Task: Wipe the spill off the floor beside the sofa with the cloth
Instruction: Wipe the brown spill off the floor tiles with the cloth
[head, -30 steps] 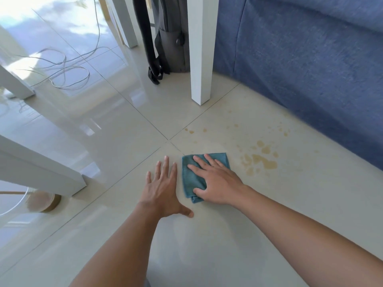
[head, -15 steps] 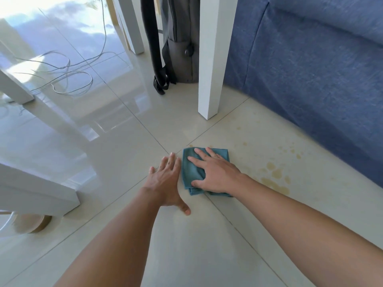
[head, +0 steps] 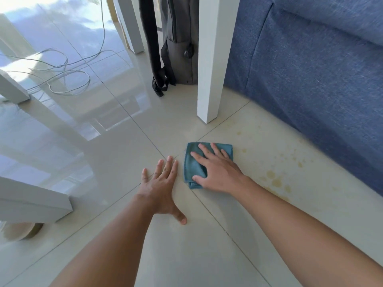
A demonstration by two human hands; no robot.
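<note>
A folded teal cloth (head: 193, 164) lies flat on the pale floor tiles, just in front of a white table leg. My right hand (head: 217, 172) presses down on the cloth with fingers spread and the thumb at its near edge. My left hand (head: 162, 187) rests flat on the bare tile to the left of the cloth, holding nothing. Yellowish spill drops (head: 276, 180) dot the floor to the right of the cloth, along the base of the blue sofa (head: 310, 79). Part of the spill is hidden behind my right forearm.
A white table leg (head: 211, 79) stands just beyond the cloth. A grey backpack (head: 178, 48) leans behind it. Loose cables (head: 62, 79) lie on the shiny floor at the left. White furniture legs (head: 35, 206) stand at the left, above a beige slipper (head: 20, 230).
My right hand has slid the cloth forward and left, away from the larger spill drops and nearer the tile joint and table leg. My left hand stays flat on the floor.
</note>
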